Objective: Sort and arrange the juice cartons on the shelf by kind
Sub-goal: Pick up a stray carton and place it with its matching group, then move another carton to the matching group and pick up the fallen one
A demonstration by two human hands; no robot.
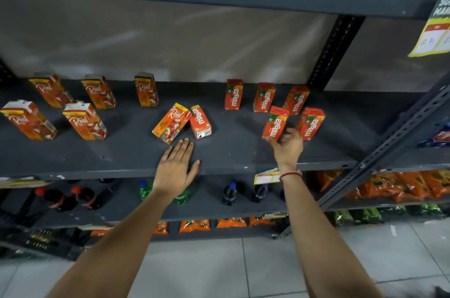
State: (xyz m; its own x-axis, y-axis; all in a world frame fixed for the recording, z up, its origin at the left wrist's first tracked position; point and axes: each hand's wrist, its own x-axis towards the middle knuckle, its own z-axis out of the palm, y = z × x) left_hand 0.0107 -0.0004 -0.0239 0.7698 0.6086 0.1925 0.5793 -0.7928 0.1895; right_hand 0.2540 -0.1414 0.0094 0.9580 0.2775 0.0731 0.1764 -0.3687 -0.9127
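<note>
Forearms: both of my bare arms reach up from the bottom edge toward the dark grey shelf, above a pale tiled floor.
Left hand: flat, fingers spread and extended, palm down over the front of the shelf; its grip is fully open and has hold of nothing. Its fingertips lie just short of the tipped Real carton.
Right hand: fingers curled around the base of a front Maaza carton, which stands slightly tilted; a red thread band sits on that wrist.
Real cartons, left side: three upright in the back row, two upright nearer the front, well apart from each other.
Middle of shelf: the tipped Real carton leans against a lone Maaza carton, the two touching.
Maaza cartons, right side: three upright in the back row, and one more at the front just beside the carton I hold.
Shelf edge: a yellow price tag hangs below my right wrist.
Lower shelf: dark and green drink bottles; orange snack packets to the right.
Upper right: a yellow and green sign, its text cut off.
</note>
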